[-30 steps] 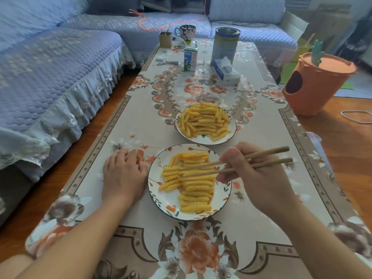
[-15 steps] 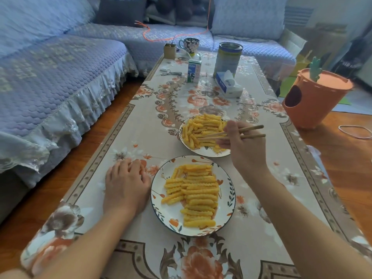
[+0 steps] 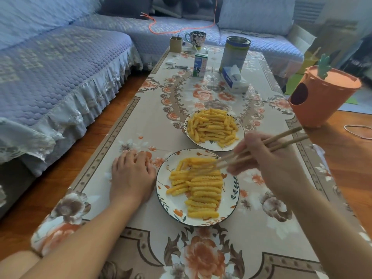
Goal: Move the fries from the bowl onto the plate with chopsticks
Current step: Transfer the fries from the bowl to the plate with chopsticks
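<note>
Leftmost, a blue quilted sofa (image 3: 60, 67) with a frilled skirt runs along the wooden floor (image 3: 66, 174) beside a long tabletop (image 3: 141, 125) covered in a beige cloth with orange flowers. On that cloth the left hand (image 3: 131, 174) lies palm down, its fingers flat and together, holding nothing, just beside the plate's left rim.

The plate (image 3: 163, 200) is white with painted leaves and small orange blossoms. On it the fries (image 3: 201, 188) are bright yellow, crinkle-cut sticks, most laid crosswise in a rough stack running from the far rim toward the near one, with a few angled off at the left.

Beyond the plate and nearly touching its far rim sits the bowl (image 3: 213, 147), also white, heaped with more of the same yellow fries lying in all directions.

Farther back on the tabletop stand a small milk carton (image 3: 199, 65), a tall tin (image 3: 234, 52), a tissue pack (image 3: 234, 78) and a floral mug (image 3: 196, 38).

To the right, the right hand (image 3: 275, 164) pinches a pair of wooden chopsticks (image 3: 267, 147), its grip curled round them. Their tips reach down to the far end of the pile on the plate; motion blur hides whether a fry sits between them.

On the floor at far right stands an orange carrot-shaped bin (image 3: 322, 97).
</note>
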A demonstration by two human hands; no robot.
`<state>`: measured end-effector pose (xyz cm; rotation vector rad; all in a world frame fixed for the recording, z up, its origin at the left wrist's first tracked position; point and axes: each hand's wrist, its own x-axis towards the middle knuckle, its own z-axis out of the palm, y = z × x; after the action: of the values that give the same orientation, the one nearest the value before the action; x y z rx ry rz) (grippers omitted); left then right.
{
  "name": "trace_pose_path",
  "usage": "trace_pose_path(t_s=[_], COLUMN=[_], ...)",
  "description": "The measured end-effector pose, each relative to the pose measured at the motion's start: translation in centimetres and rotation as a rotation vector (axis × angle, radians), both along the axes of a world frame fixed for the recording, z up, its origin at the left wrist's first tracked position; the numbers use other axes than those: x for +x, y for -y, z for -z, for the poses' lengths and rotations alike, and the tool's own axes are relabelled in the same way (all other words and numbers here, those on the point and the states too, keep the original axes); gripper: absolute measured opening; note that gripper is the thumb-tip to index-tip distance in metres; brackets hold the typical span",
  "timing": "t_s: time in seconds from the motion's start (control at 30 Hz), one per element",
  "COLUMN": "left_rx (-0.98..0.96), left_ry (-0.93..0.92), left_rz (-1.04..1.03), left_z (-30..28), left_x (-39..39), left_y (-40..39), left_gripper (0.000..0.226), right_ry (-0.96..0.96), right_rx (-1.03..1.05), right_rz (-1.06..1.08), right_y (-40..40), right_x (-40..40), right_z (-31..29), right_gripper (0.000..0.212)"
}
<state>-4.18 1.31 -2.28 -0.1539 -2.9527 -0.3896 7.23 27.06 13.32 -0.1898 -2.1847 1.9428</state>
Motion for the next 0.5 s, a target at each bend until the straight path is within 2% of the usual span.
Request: trace_pose_path(t_s=[0.1,0.23,0.5], left_rx=[0.002,0.003,0.005], left_ry=[0.005,0.002,0.006], left_rz=[-0.007,-0.004,-0.007], left_z=[0.1,0.0,0.0], left_x=[-0.1,0.0,0.1], left_y=[0.0,0.0,0.1], left_gripper=[0.04,0.04,0.041], right_ry=[0.045,0.032,-0.04], right_rx=[0.117,0.259,0.229], right_rz=[-0.125,-0.136,-0.134], right_y=[1.4,1.8,1.8], right_x=[1.6,1.7,2.4], right_z=[0.9,1.9,1.6], right_gripper=[0.037,0.025,0.03])
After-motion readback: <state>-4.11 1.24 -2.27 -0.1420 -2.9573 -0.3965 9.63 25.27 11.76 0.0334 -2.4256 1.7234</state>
